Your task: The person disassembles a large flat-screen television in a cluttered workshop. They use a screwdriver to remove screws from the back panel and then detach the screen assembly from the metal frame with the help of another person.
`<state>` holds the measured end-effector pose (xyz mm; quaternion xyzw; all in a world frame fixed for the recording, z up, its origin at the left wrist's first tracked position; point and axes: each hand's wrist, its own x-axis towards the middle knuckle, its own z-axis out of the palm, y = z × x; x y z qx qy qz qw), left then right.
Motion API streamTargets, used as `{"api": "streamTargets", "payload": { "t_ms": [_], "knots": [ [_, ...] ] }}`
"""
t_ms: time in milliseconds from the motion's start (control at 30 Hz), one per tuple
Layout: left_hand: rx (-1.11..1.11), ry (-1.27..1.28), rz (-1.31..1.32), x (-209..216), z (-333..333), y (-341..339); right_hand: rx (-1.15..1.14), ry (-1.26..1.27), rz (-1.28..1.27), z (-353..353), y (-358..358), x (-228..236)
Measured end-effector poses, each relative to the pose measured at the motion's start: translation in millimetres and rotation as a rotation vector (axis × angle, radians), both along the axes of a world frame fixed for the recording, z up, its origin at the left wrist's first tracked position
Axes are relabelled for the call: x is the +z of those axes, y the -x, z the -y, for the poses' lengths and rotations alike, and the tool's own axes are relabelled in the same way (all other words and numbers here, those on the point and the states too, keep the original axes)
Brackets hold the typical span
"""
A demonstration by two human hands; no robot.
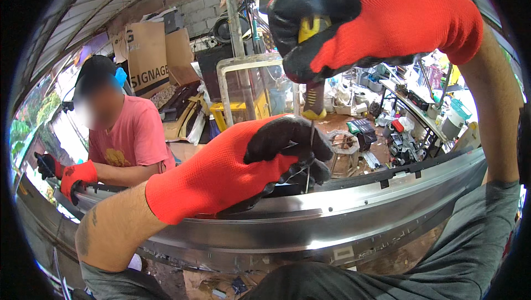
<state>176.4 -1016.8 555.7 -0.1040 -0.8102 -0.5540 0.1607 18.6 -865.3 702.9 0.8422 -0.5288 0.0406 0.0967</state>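
My right hand (376, 20), in a red and black glove, grips the yellow and black handle of a screwdriver (313, 98) from above, held upright. Its thin shaft runs down to the top edge of a long grey metal frame (354, 206) that curves across the view. My left hand (243, 164), gloved the same, rests on that frame, and its black fingertips pinch the shaft near the tip. The tip itself is hidden behind my fingers.
A person in a pink shirt (130, 139) stands at the left, with red-gloved hands (77, 177) on the far end of the frame. Behind are cardboard boxes (146, 56), a clear-sided case (249, 87), a cluttered workbench (420, 106) and scattered parts on the floor.
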Motion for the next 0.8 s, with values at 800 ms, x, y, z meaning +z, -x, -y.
{"api": "streamTargets", "payload": {
  "t_ms": [800],
  "knots": [
    [0.003, 0.045, -0.057, -4, 3, 4, -0.171, -0.169, 0.092, 7, -4, 19]
  ]
}}
